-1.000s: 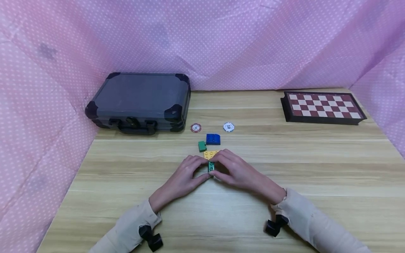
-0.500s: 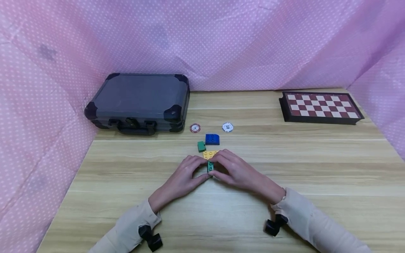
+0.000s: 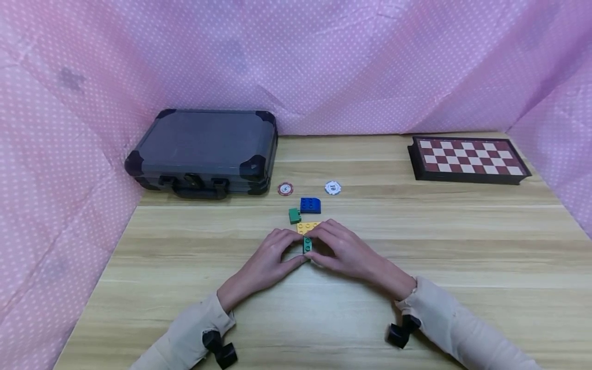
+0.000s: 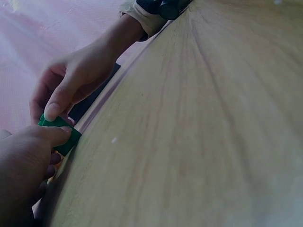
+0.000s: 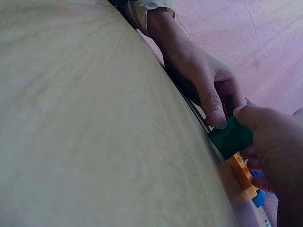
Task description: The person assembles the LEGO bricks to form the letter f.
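Both hands meet at the middle of the wooden table (image 3: 416, 246) and pinch one small teal-green brick (image 3: 307, 244) from either side. My left hand (image 3: 290, 250) grips its left end with thumb and fingers; my right hand (image 3: 324, 247) grips its right end. The brick sits low on the table, just in front of a yellow studded plate (image 3: 307, 226). The left wrist view shows the green brick (image 4: 59, 130) between my left thumb (image 4: 33, 142) and the right hand's fingertips (image 4: 52, 109). In the right wrist view the green brick (image 5: 232, 137) sits next to the yellow plate (image 5: 241, 172).
Behind the plate lie a small green brick (image 3: 294, 215) and a blue brick (image 3: 310, 205), then a red chip (image 3: 285, 189) and a white chip (image 3: 332, 187). A dark case (image 3: 203, 151) stands back left, a folded chessboard (image 3: 468, 158) back right. Pink dotted cloth walls surround the table.
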Motion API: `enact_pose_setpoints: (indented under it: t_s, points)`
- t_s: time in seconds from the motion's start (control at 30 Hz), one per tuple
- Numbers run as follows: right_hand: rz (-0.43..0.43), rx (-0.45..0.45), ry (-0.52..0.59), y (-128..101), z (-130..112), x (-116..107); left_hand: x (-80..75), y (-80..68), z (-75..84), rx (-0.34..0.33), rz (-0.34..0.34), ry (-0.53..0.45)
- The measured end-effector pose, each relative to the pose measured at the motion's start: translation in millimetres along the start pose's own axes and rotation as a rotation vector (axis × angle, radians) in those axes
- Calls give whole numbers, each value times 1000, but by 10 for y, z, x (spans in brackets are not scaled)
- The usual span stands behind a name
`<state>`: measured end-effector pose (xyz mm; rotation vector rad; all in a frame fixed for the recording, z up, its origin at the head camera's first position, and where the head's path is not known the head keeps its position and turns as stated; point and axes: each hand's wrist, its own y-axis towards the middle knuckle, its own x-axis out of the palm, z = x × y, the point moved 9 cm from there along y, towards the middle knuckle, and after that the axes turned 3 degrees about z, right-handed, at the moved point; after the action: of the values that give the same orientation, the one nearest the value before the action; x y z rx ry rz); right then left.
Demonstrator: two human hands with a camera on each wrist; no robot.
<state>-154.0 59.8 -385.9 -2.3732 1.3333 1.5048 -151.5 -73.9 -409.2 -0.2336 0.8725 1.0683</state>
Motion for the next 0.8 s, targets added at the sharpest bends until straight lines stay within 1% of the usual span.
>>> enact_pose_setpoints:
  t_s: [0.43, 0.67, 0.8]
  points:
    - [-13, 0, -11, 8, -5, -20, 9, -4, -13, 1, -3, 3]
    - [13, -21, -11, -2, 16, -90, 3, -3, 0, 4, -1, -8]
    - [26, -11, 1, -7, 52, -137, 2, -4, -6, -7, -6, -17]
